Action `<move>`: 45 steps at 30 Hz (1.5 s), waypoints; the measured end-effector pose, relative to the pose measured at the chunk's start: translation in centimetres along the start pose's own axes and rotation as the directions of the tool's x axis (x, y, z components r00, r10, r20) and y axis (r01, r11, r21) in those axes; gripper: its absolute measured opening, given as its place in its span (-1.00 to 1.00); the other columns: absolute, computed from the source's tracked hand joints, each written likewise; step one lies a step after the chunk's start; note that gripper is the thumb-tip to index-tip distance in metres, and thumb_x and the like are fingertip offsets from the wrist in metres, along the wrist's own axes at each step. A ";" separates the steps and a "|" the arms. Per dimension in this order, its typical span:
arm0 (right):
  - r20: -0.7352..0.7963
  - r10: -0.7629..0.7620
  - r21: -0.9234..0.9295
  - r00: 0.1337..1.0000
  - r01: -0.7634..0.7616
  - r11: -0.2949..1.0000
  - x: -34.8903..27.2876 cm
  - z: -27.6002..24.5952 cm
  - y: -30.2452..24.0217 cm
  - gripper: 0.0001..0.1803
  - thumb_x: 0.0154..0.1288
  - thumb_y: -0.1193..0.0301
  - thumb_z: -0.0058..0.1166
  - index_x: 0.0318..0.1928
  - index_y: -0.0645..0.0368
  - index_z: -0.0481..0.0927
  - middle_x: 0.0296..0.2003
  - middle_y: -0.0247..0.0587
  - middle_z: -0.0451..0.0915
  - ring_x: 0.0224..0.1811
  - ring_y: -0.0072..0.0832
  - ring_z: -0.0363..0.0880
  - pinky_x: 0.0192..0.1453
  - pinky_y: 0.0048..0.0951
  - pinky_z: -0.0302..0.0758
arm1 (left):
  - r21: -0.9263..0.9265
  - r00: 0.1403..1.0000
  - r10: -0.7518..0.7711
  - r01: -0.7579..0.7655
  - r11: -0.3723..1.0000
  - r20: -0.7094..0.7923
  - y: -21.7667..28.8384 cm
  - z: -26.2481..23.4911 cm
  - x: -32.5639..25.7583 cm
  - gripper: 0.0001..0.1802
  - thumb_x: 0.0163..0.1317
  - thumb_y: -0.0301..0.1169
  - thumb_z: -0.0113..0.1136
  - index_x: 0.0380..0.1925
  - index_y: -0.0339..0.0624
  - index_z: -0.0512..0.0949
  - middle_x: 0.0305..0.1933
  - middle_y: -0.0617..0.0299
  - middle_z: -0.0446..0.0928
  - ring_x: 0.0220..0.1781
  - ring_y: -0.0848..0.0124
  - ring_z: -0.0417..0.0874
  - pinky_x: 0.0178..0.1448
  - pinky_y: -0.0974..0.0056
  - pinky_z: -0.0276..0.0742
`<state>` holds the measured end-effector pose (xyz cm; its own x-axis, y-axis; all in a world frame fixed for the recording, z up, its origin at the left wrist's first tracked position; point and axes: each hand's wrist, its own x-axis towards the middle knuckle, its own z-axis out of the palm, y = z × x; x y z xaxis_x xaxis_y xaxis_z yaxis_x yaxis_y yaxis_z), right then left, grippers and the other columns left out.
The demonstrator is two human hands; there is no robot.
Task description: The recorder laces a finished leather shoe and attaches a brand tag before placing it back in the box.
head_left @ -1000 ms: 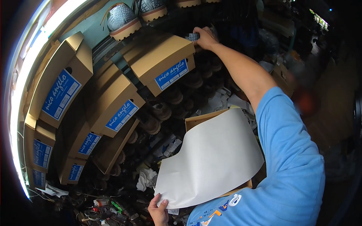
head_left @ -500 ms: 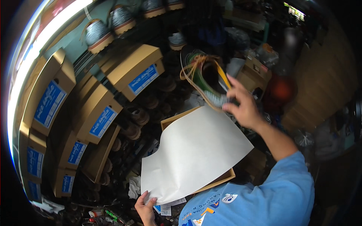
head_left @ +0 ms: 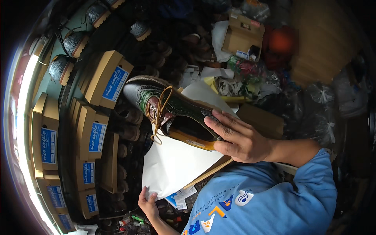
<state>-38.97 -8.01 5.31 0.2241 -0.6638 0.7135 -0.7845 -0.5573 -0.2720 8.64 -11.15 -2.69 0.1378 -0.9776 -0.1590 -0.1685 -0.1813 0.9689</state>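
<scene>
My right hand grips a lace-up leather shoe by its heel, fingers on one side and thumb on the other. Dark green, brown and black leather covers the shoe, with tan laces and a yellowish lining; its toe points to the far left. Beneath it spreads a large sheet of white paper, partly hidden by the shoe. At the paper's near left corner, my left hand pinches the edge between thumb and fingers. Under the paper, the rim of an open cardboard box shows close to my body.
Brown shoe boxes with blue labels are stacked on the left, with grey textured shoes on a shelf above. More brown shoes fill a dark rack. Far right, an open small carton, plastic bags and crumpled paper lie cluttered.
The shoe has come nearer and lower, over the paper, its toe swinging to the left. My left hand keeps hold of the paper's corner. The view has shifted, moving the boxes left.
</scene>
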 end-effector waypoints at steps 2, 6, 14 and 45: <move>-0.061 0.015 0.123 0.998 -0.007 0.992 -0.7 1.8 -0.3 -0.84 0.27 0.51 0.19 -0.36 0.21 0.44 0.30 0.36 0.41 0.25 0.25 0.53 0.30 0.05 0.56 | 0.032 0.999 0.034 -0.033 0.999 -0.029 0.6 -0.7 -0.4 -0.34 0.03 -0.68 0.45 0.20 -0.51 0.49 0.12 0.00 0.60 0.06 0.32 0.64 0.19 0.26 0.57; -0.006 0.128 0.388 0.992 -0.115 0.914 -0.8 2.2 -1.7 -0.76 0.12 0.62 0.30 -0.29 0.22 0.47 0.31 0.40 0.39 0.21 0.12 0.59 0.20 -0.18 0.63 | 0.079 0.994 0.086 -0.081 0.994 -0.064 2.3 -0.9 -0.9 -0.38 0.09 -0.65 0.43 0.21 -0.48 0.50 0.11 0.06 0.60 0.06 0.37 0.62 0.19 0.30 0.55; 0.029 0.184 0.382 0.982 -0.181 0.906 0.0 3.1 -2.1 -0.71 0.00 0.61 0.41 -0.34 0.19 0.51 0.31 0.37 0.41 -0.10 -0.10 0.74 -0.06 -0.33 0.65 | 0.022 0.988 0.112 -0.110 0.994 -0.103 1.3 -1.9 -1.6 -0.43 0.13 -0.62 0.44 0.19 -0.43 0.54 0.07 0.12 0.63 0.05 0.41 0.63 0.20 0.33 0.53; 0.768 0.639 -0.204 0.039 -0.931 0.302 3.6 17.2 -2.8 -0.50 0.29 0.29 0.32 0.02 0.51 0.58 0.03 0.28 0.61 0.09 -0.08 0.62 0.20 -0.19 0.48 | -0.050 0.896 0.371 -0.394 0.918 -0.244 5.5 3.3 -2.1 -0.67 0.21 -0.60 0.38 0.00 -0.41 0.65 -0.14 0.31 0.61 -0.12 0.55 0.57 0.04 0.45 0.47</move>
<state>-26.05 -17.43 -2.54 -0.0484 -0.7649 -0.6423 -0.5638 0.5518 -0.6146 4.21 -10.45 2.30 0.2987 -0.9172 0.2636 -0.1603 0.2240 0.9613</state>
